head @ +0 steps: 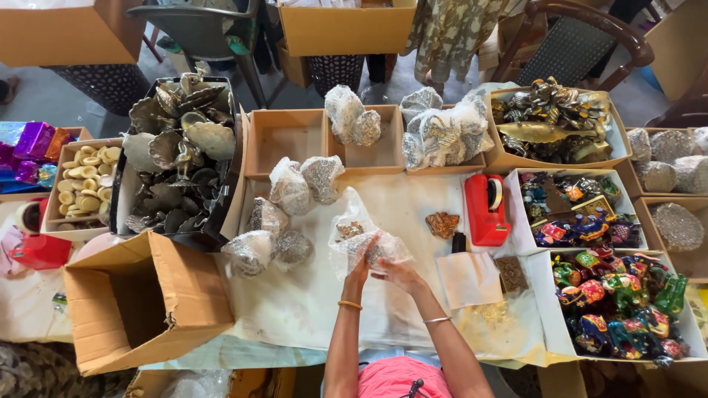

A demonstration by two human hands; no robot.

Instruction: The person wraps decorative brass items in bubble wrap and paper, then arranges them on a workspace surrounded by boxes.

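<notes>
Head view looks down on a work table [310, 309] covered with pale sheeting, ringed by cartons and open trays. An open cardboard box [140, 295] lies tipped on its side at the near left corner. A black crate of metal leaf-shaped pieces [181, 155] stands behind it. Trays of painted elephant figurines [619, 295] fill the right edge. Two shallow cardboard trays [324, 140] sit at the far middle, with wrapped bundles [295, 214] grouped in and in front of them. A red tape dispenser [484, 210] stands right of centre, beside a small bronze-coloured figurine [442, 225].

The plastic-wrapped piece [365, 239] sits at the table centre, directly ahead of the person and just beyond both wrists. Its wrapping spreads mostly left to right, with a loose flap rising toward the far side. The left hand [359, 267] closes on the lower left part of the wrapping from below. The right hand [394, 273] grips the lower right part, fingers curled into the plastic. Both hands touch the piece, so neither is clearly nearer. The wrapped bundles lie near its left side; bare sheeting lies near its right, before the bronze-coloured figurine.
</notes>
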